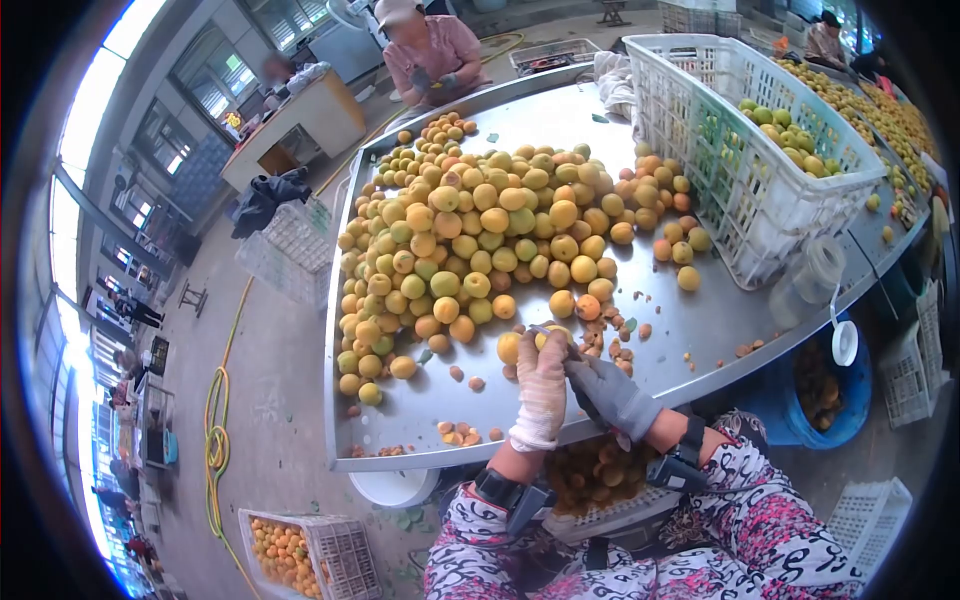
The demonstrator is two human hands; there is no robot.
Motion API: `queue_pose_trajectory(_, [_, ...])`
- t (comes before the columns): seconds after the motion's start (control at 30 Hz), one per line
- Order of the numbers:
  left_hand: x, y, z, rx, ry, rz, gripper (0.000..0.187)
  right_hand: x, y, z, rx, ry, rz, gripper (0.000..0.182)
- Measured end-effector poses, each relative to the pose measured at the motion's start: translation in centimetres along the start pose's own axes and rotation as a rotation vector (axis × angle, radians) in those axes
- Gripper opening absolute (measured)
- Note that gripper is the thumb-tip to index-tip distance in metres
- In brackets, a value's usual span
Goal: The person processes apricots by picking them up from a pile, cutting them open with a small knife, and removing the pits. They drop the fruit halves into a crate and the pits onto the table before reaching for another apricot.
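Observation:
My left hand (pixel 541 388), in a pale knitted glove, is closed on a yellow-orange apricot (pixel 553 337) above the front part of the metal table. A thin, dark-edged shape shows at the fruit's near side; I cannot make out what it is. My right hand (pixel 615 396), in a grey glove, presses close against the left, its fingers curled; what they hold, if anything, is hidden. Another apricot (pixel 509 348) lies just left of my left fingers. Beyond my hands spreads a big heap of apricots (pixel 470 230). Apricot stones (pixel 612 345) lie scattered right of my fingers.
A white crate (pixel 690 150) with greenish fruit stands at the table's right, beside a clear plastic jar (pixel 806 285). Below the table edge are a blue bucket (pixel 850 420), a crate of apricots (pixel 345 560) and a filled crate at my lap. Another person (pixel 440 55) works across the table.

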State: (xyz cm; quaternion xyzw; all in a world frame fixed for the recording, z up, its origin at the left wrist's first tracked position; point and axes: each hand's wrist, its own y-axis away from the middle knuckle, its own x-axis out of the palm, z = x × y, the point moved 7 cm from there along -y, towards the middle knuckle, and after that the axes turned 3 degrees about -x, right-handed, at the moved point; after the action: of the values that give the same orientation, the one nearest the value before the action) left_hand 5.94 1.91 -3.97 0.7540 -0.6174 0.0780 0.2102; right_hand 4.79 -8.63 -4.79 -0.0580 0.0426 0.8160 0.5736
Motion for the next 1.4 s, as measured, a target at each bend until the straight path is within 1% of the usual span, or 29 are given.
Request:
queue_pose_trajectory(0.03, [0.0,0.0,-0.1,-0.005,-0.004,0.018,0.035,-0.1,0.0,0.2,-0.04,0.066,-0.012,0.042])
queue_pose_trajectory(0.07, [0.0,0.0,-0.1,-0.009,-0.007,0.035,0.035,-0.2,0.1,0.4,-0.041,0.067,-0.012,0.042])
queue_pose_trajectory(0.13, [0.1,0.2,-0.7,-0.007,0.002,0.022,0.034,-0.2,0.3,1.4,0.099,-0.001,0.034,0.031])
queue_pose_trajectory(0.17, [0.0,0.3,-1.0,-0.006,0.01,0.006,0.034,-0.1,0.2,1.5,0.092,-0.002,0.037,0.031])
queue_pose_trajectory(0.23, [0.0,0.2,-1.3,0.004,-0.012,0.041,0.033,-0.1,0.1,1.4,0.06,-0.005,0.014,0.042])
queue_pose_trajectory(0.27, [0.1,0.2,-1.3,0.007,-0.032,0.077,0.032,-0.1,0.1,1.6,0.059,-0.007,0.016,0.042])
queue_pose_trajectory(0.47, [0.3,0.4,-1.0,0.002,-0.008,0.112,0.033,-0.4,0.1,0.4,0.128,0.032,0.021,0.037])
queue_pose_trajectory(0.57, [0.5,0.5,-1.1,-0.012,0.05,0.074,0.029,-0.5,0.2,0.6,0.111,0.006,-0.005,0.035])
queue_pose_trajectory(0.63, [0.7,0.6,-1.2,-0.014,0.053,0.072,0.031,-0.5,0.1,0.6,0.109,-0.011,-0.006,0.033])
queue_pose_trajectory(0.67, [0.7,0.6,-1.3,-0.014,0.056,0.069,0.032,-0.5,0.1,0.4,0.11,-0.012,-0.007,0.033])
queue_pose_trajectory(0.73, [0.5,0.5,-1.2,-0.026,0.059,0.085,0.032,-0.5,-0.1,-0.2,0.114,0.032,0.009,0.043])
queue_pose_trajectory(0.87, [0.6,0.5,-1.2,-0.039,0.092,0.102,0.032,-0.4,0.2,0.2,0.106,0.033,0.009,0.042])
queue_pose_trajectory(0.9, [0.3,0.3,-1.2,-0.041,0.093,0.101,0.032,-0.5,0.2,0.7,0.022,0.12,-0.018,0.042])
queue_pose_trajectory(0.93, [-0.7,-0.2,-2.4,0.136,-0.057,0.02,0.028,-0.6,0.2,1.4,-0.063,0.205,-0.045,0.041])
queue_pose_trajectory(0.97, [-1.6,-0.6,-3.7,0.312,-0.207,-0.062,0.024,-0.7,0.5,1.7,-0.062,0.204,-0.046,0.041])
queue_pose_trajectory(1.0, [-3.5,-2.0,-4.2,0.254,0.117,-0.064,0.023,-1.0,1.0,2.6,-0.046,0.246,-0.036,0.038])
queue_pose_trajectory(1.07, [-3.6,-1.1,-7.5,0.242,0.245,-0.018,0.024,-1.4,0.8,2.7,-0.031,0.287,-0.027,0.036])
queue_pose_trajectory(1.1, [-2.9,-0.4,-7.8,0.222,0.087,-0.076,0.027,-2.2,0.3,2.0,-0.017,0.138,-0.085,0.033])
queue_pose_trajectory(1.13, [-2.1,-0.3,-7.0,0.288,-0.057,-0.018,0.03,-2.9,-0.2,1.7,-0.002,-0.012,-0.142,0.03])
queue_pose_trajectory(1.17, [-1.1,0.1,-5.4,0.242,-0.13,0.07,0.034,-3.3,-0.6,1.6,0.038,-0.178,-0.171,0.032])
queue_pose_trajectory(1.2, [-0.1,0.5,-3.7,0.194,-0.201,0.157,0.038,-3.9,-0.8,2.3,0.042,-0.177,-0.171,0.032])
queue_pose_trajectory(1.23, [1.1,0.9,-3.2,0.241,-0.361,0.198,0.041,-4.1,-0.8,2.7,0.109,-0.241,-0.14,0.035])
queue_pose_trajectory(1.27, [2.0,1.7,-2.6,0.19,-0.366,0.264,0.041,-4.2,-0.7,3.1,0.175,-0.306,-0.111,0.038])
queue_pose_trajectory(1.3, [2.5,2.0,-3.0,0.304,-0.499,0.285,0.041,-4.0,-0.7,3.8,0.166,-0.388,-0.053,0.043])
queue_pose_trajectory(1.33, [3.0,2.3,-3.3,0.419,-0.63,0.305,0.042,-4.1,-0.6,3.6,0.166,-0.391,-0.058,0.043])
queue_pose_trajectory(1.4, [3.2,2.5,-3.5,0.45,-0.683,0.32,0.043,-3.5,-0.5,2.9,0.217,-0.437,0.033,0.041])
